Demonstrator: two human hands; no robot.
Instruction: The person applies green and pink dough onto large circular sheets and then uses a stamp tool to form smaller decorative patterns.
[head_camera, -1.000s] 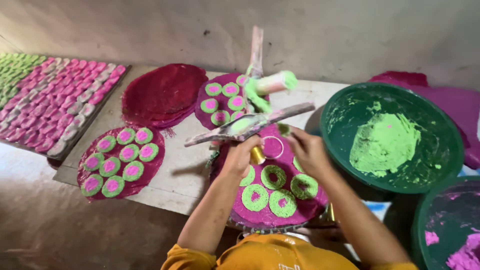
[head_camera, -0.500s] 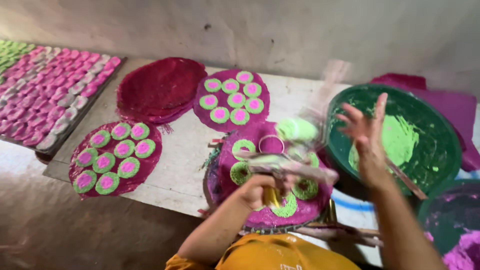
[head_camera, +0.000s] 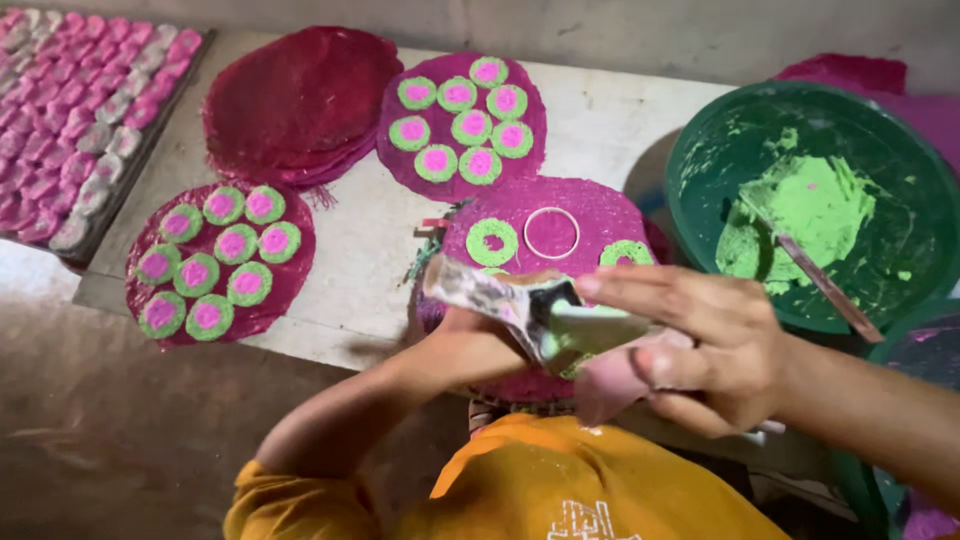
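Over the near bench edge, above the round magenta woven mat (head_camera: 590, 225): left hand (head_camera: 470, 345) gripping the paste-smeared flat metal scraper (head_camera: 500, 300), right hand (head_camera: 700, 350) pinching its green-coated end; best wiped steadily, clear of the green paste rings (head_camera: 493, 241).

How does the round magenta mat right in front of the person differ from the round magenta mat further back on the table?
The near round magenta mat carries only a few green rings with open centres, plus a bare white ring; the hands partly hide it. The far round magenta mat holds seven green discs with pink centres and lies fully in view. Both are round, magenta and lie flat on the table.
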